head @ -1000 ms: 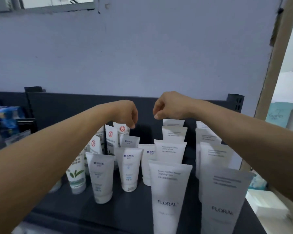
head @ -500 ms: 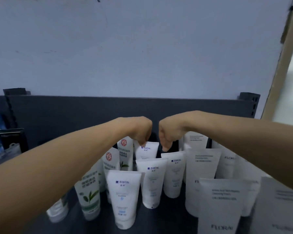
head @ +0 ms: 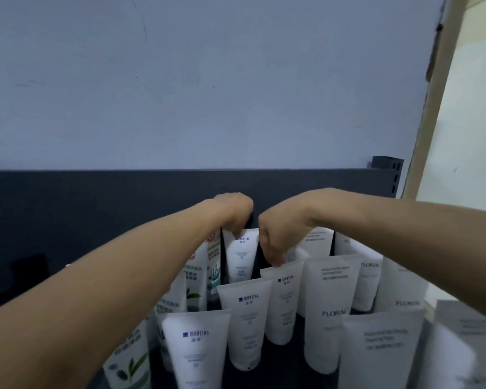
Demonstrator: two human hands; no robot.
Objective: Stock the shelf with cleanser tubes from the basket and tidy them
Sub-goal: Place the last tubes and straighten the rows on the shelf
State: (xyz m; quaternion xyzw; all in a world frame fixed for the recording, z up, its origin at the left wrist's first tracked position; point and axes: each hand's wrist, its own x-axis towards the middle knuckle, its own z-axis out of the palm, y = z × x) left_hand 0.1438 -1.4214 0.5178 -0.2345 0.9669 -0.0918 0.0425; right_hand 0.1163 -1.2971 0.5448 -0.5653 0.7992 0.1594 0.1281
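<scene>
The left hand's (head: 233,210) grip is pinched together on the top edge of the far white Manting cleanser tube (head: 240,255). The right hand's (head: 275,234) grip pinches the crimped top of the next white Manting tube (head: 284,301), both upright on the dark shelf (head: 96,209), left of white Floral tubes (head: 330,310).

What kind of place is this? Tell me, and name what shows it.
Most likely a shop's stocking aisle or a mock-up of one. A dark metal shelf with a slotted upright holds standing rows of MANTING tubes and FLORAL tubes, grouped by brand with labels facing out.
</scene>
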